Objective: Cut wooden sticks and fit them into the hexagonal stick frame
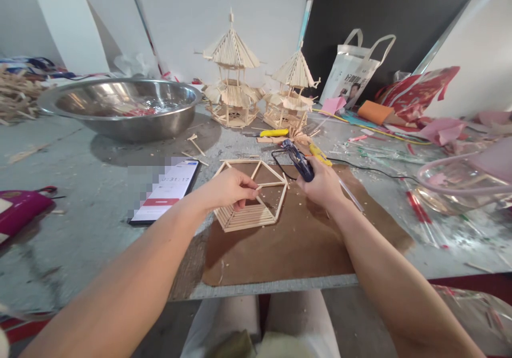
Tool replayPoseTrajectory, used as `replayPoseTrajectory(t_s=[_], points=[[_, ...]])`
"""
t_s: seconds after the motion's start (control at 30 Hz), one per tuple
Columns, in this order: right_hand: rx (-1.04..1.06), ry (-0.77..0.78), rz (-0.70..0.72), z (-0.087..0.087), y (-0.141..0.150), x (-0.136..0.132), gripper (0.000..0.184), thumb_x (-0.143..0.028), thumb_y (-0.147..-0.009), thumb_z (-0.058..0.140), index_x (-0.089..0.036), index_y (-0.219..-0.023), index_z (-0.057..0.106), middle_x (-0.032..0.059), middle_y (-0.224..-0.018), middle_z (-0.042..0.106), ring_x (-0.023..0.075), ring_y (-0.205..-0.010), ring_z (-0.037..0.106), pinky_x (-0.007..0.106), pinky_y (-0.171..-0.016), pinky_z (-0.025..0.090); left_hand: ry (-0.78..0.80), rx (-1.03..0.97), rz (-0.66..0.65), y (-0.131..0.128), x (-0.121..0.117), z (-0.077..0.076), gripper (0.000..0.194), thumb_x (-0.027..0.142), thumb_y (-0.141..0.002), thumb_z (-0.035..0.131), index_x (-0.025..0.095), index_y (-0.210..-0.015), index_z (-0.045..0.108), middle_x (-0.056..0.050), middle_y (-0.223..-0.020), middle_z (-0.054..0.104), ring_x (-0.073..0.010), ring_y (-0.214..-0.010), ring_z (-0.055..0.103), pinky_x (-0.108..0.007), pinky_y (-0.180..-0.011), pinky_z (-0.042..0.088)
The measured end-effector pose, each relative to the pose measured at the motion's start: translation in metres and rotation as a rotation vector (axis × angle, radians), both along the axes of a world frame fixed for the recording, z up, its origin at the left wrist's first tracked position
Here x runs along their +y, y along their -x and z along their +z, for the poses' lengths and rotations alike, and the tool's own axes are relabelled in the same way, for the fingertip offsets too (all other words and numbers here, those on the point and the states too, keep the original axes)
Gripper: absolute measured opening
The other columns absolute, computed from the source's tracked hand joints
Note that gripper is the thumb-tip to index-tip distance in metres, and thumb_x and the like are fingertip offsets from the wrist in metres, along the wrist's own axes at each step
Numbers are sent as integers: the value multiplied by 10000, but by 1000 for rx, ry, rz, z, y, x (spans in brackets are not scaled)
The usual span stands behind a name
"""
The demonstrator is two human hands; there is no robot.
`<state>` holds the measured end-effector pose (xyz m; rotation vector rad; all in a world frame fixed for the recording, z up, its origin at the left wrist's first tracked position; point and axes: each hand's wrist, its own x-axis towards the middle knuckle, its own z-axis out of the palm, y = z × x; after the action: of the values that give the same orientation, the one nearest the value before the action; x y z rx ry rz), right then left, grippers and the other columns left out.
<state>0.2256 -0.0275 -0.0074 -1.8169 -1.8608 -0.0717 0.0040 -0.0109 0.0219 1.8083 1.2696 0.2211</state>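
Note:
A hexagonal frame of thin wooden sticks lies flat on a brown mat, partly filled with sticks at its near side. My left hand rests over the frame with its fingers pinched on a short wooden stick that lies across the frame. My right hand sits just right of the frame and grips a dark blue glue gun, whose black cord trails to the right.
Two finished stick pagodas stand behind the mat. A large steel bowl is at back left, a phone left of the frame. A clear bowl, bags and scraps crowd the right side.

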Motion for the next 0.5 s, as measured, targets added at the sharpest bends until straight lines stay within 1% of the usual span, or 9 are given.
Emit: replayPoseTrajectory(t_s=[0.07,0.2,0.23,0.37,0.47,0.5], points=[[0,3,7,0,0,0,372,-328,-648,484,-208,-999,517,64,-836,631,239,-770,583,332,-652,429,-5,27,-18,2,1,0,280,362,-641,572,146,-806,640,26,-454,543,-87,-425,484,-217,-488,379],[0,-7,20,0,1,-1,373,-323,-646,485,-205,-998,517,65,-848,631,242,-779,582,334,-649,430,-164,85,-31,3,4,-2,226,355,-590,620,157,-696,636,16,-555,585,-76,-498,480,-204,-500,350],[-1,-8,21,0,1,-1,368,-321,-647,484,-204,-994,518,65,-847,631,242,-776,582,334,-648,430,-156,78,-20,2,5,-3,210,340,-586,623,155,-687,624,15,-578,593,-71,-489,473,-203,-488,346],[-3,-14,24,1,1,-1,367,-322,-650,478,-201,-994,518,68,-852,631,242,-774,583,339,-657,430,41,-14,24,1,4,-5,189,290,-611,600,153,-742,592,19,-576,590,-57,-388,429,-209,-417,350],[-2,-4,19,1,1,-2,373,-326,-651,475,-196,-998,517,74,-853,632,248,-777,584,344,-662,430,79,-57,23,0,3,-4,186,270,-619,607,143,-755,617,26,-504,553,-76,-427,476,-215,-462,407],[-2,2,18,1,1,-2,373,-327,-651,474,-195,-997,518,75,-849,633,249,-775,585,345,-660,431,82,-70,21,0,3,-3,177,261,-626,606,139,-753,625,19,-521,566,-78,-453,494,-215,-488,423]])
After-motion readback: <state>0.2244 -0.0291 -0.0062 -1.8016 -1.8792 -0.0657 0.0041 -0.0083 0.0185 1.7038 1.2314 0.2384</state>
